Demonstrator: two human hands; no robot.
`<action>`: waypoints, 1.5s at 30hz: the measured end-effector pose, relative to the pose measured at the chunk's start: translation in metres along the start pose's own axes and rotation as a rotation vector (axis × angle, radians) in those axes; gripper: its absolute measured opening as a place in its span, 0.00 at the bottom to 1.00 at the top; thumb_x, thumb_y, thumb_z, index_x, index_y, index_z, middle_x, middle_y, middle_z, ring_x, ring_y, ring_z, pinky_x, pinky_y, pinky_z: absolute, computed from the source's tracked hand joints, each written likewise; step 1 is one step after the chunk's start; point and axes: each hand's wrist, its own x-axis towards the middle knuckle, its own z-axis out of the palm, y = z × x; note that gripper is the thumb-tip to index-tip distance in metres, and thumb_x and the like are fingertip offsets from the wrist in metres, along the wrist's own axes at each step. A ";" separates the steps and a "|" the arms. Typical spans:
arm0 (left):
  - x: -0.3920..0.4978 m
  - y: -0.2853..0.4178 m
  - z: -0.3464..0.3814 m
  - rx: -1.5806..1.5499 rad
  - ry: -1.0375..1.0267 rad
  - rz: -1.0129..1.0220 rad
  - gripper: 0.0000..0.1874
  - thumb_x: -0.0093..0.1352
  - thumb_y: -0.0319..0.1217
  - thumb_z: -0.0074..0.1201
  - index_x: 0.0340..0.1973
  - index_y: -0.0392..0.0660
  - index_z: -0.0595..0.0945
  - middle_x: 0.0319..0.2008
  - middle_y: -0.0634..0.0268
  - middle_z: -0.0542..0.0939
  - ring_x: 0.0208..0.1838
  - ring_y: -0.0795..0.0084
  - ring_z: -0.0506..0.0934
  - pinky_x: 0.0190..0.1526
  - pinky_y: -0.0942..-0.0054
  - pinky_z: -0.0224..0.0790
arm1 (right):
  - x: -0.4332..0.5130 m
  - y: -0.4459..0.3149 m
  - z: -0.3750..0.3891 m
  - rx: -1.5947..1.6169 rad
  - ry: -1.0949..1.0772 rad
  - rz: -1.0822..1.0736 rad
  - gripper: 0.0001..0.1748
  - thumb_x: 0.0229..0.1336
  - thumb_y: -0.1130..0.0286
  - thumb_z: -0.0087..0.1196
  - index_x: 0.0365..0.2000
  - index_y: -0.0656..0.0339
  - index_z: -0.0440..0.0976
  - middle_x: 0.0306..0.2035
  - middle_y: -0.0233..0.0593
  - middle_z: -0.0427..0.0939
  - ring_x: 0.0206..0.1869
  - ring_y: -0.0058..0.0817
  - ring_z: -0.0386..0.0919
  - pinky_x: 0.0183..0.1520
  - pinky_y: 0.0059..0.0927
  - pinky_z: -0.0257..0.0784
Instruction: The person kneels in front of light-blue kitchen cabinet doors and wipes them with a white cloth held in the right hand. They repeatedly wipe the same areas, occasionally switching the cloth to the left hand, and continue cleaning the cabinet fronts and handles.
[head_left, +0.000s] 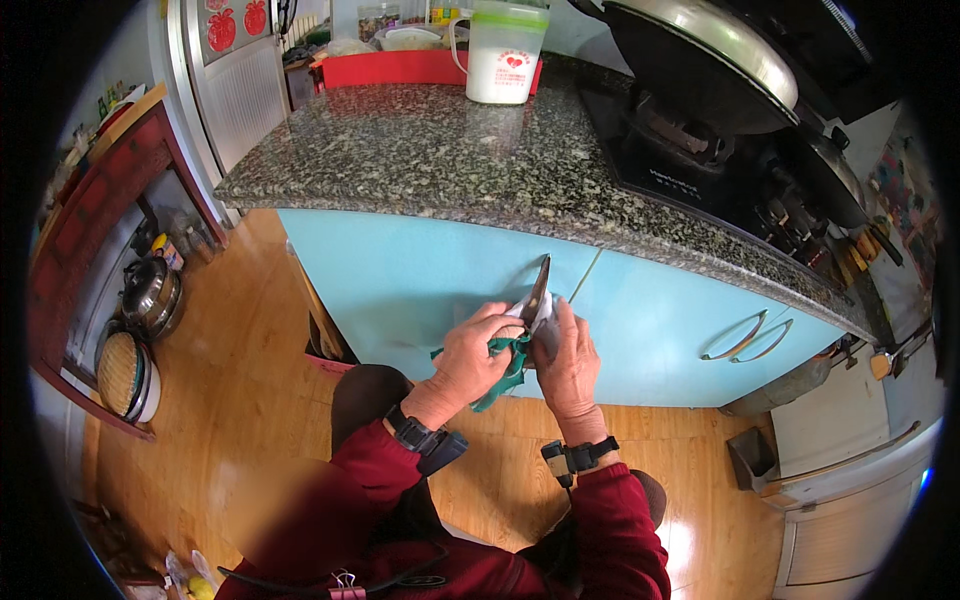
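My left hand (474, 349) grips a crumpled green cloth (511, 371), part of which hangs below the fingers. My right hand (566, 364) is curled around a pale grey-white cloth (550, 330), close against the left. Between the fingertips rises a dark brown, silver-edged tapered piece (538, 289). It looks like a door pull handle, with its tip against the light blue cabinet door (397, 270). Its lower part is hidden by the hands and cloths. Both wrists wear black straps with small devices.
A granite countertop (420, 142) overhangs the cabinet. On it stand a lidded plastic jug (504, 67) and a gas hob (667, 176) with a wok (705, 75). Two curved pull handles (735, 337) project at right. Pots (152, 296) sit under a red table (135, 172) at left.
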 end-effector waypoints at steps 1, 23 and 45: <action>0.000 -0.003 0.000 -0.029 0.003 0.013 0.18 0.62 0.18 0.57 0.48 0.41 0.84 0.55 0.52 0.82 0.59 0.49 0.80 0.57 0.60 0.76 | -0.004 0.001 0.000 0.050 -0.014 0.057 0.38 0.55 0.75 0.67 0.65 0.56 0.65 0.47 0.46 0.78 0.42 0.50 0.80 0.42 0.46 0.78; -0.006 -0.010 -0.003 -0.820 0.097 -0.870 0.08 0.71 0.24 0.56 0.36 0.31 0.86 0.32 0.58 0.86 0.30 0.71 0.83 0.33 0.69 0.79 | 0.000 -0.001 0.002 -0.057 -0.198 0.067 0.17 0.56 0.70 0.65 0.46 0.57 0.74 0.38 0.44 0.81 0.37 0.48 0.81 0.40 0.44 0.76; -0.007 -0.003 0.020 -0.698 0.076 -0.694 0.11 0.69 0.23 0.53 0.42 0.31 0.85 0.35 0.59 0.87 0.34 0.74 0.83 0.36 0.70 0.78 | 0.008 0.020 -0.041 0.148 -0.285 0.373 0.17 0.53 0.71 0.70 0.43 0.64 0.81 0.38 0.52 0.84 0.41 0.48 0.84 0.44 0.39 0.79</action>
